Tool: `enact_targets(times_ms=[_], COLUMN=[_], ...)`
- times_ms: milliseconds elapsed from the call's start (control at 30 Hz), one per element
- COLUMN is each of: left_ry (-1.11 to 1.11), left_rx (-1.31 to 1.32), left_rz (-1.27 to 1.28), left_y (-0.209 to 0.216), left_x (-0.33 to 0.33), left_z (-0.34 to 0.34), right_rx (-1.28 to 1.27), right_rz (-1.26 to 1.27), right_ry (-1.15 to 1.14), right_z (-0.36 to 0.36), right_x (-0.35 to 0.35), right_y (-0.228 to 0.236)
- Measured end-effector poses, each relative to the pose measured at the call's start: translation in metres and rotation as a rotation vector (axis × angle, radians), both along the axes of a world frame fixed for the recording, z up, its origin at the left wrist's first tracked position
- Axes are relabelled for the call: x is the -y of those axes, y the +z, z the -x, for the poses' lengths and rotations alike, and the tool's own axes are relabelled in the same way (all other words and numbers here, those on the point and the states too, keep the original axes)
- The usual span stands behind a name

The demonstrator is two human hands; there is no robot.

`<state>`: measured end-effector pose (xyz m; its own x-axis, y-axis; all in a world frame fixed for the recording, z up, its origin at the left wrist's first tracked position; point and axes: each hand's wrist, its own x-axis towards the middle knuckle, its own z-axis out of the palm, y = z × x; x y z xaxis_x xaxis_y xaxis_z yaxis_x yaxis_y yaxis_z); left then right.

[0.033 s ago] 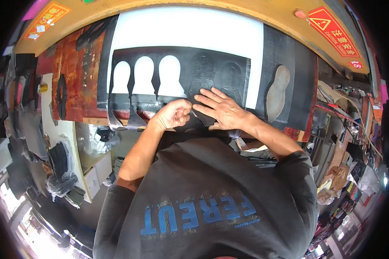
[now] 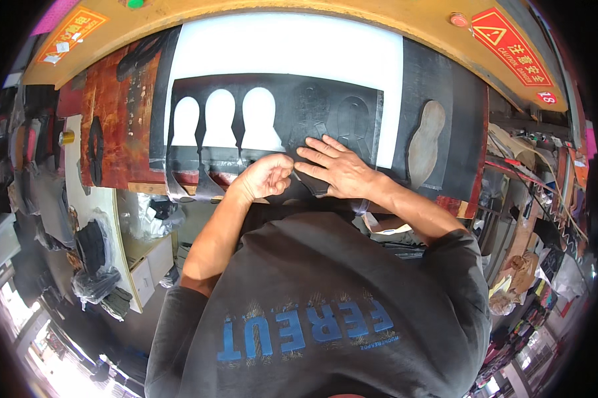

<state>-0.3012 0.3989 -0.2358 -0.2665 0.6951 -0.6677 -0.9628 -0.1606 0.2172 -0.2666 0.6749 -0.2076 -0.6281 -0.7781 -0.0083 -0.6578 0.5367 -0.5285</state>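
A black sheet (image 2: 285,89) lies over a white board (image 2: 286,43), and white shows through several sole-shaped openings in its left part. Toward its right, sole outlines (image 2: 353,117) are marked in the black material. My right hand (image 2: 342,171) rests flat on the sheet's near part, fingers spread and pointing up and left. Beside its fingertips my left hand (image 2: 267,178) is curled closed at the near edge of the sheet. Whatever its fingers pinch is hidden.
A grey-brown sole-shaped piece (image 2: 428,142) lies on black material at the right. On the left are a reddish-brown worn surface (image 2: 117,126) and a thin dark sole-shaped ring (image 2: 95,151). A yellow machine beam (image 2: 299,12) with a red button (image 2: 459,19) spans the far side.
Almost nothing differs. The view has shifted very slightly, and my right thumb is less visible; both hands keep the same places.
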Motion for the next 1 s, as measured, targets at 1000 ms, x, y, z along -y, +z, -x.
enact_targets(times_ms=[1000], left_ry=[-0.099], left_rx=[-0.014], left_rz=[0.029], left_y=[0.010], left_x=[-0.098], left_z=[-0.011], right_rx=[0.178], right_rz=[0.412], right_ry=[-0.516], right_z=[-0.008], right_x=[-0.104], right_y=[0.033])
